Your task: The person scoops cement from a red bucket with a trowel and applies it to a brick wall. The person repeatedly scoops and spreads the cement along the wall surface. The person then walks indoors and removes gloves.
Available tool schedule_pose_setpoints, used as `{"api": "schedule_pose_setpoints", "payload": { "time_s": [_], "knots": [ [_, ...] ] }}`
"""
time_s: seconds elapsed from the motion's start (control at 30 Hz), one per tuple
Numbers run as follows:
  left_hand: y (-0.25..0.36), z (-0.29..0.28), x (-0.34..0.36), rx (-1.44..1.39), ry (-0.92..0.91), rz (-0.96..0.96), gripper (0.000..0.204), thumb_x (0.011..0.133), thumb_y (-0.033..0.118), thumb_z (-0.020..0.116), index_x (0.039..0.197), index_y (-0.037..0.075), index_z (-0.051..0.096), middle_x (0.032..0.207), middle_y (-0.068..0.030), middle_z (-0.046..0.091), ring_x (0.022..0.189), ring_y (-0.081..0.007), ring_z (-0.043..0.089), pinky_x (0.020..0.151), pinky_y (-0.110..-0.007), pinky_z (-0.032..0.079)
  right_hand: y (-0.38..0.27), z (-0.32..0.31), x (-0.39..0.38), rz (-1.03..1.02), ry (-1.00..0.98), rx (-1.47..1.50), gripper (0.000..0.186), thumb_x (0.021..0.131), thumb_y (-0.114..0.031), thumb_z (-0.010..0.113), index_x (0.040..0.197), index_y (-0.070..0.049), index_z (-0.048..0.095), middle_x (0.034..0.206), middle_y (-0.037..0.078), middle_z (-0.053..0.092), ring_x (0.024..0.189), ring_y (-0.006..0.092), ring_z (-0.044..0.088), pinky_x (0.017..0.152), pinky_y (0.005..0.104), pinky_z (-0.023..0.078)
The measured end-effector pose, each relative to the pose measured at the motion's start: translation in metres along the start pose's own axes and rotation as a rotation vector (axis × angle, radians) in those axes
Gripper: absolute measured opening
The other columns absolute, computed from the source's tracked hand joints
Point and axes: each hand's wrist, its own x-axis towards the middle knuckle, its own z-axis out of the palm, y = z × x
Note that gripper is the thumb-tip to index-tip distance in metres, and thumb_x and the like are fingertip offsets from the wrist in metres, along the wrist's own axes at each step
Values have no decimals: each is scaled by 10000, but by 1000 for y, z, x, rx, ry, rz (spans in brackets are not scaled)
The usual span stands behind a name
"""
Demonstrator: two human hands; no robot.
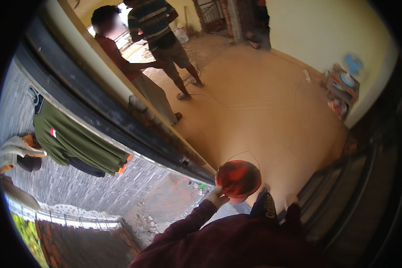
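Observation:
A red bucket [238, 179] with dark stains inside is in front of me, its thin wire handle standing up over the far rim. My left hand [217, 198] is closed on the bucket's near left side. On the other side, my right hand [291, 200] hangs low by the dark slatted door or gate; it is small and blurred, and its fingers cannot be made out. Between the two hands, part of my dark trouser leg with pale lettering [266, 206] shows above the floor.
A tan floor [254, 102] stretches ahead through the doorway, with a thin cable lying across it. Two people [154, 40] stand at the far left. A small wooden stand [341, 85] with a blue fan is by the right wall. Clothes [76, 138] hang outside at left.

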Motion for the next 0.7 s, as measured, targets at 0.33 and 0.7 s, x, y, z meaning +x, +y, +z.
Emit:
{"api": "schedule_pose_setpoints", "payload": {
  "time_s": [0.33, 0.7],
  "knots": [
    [83, 21, 161, -602, 604, -249, 448, 951, 325, 665, 1317, 108, 523, 1324, -111, 499, 1287, -358, 443, 1067, -598, 398, 54, -100, 39, 181, -411, 943, 310, 969, -290, 562, 1113, -21, 618, 1005, 192, 669, 971, 340, 662, 807, 492, 555],
    [201, 37, 385, -848, 372, -219, 380, 963, 420, 645, 1210, 143, 558, 1257, -57, 525, 1154, -352, 515, 1024, -566, 443, -26, -443, 250, 59, -692, 2460, 360, 1036, -305, 497, 1261, -25, 517, 1199, 174, 588, 1097, 347, 597, 961, 502, 524]
  ]
}}
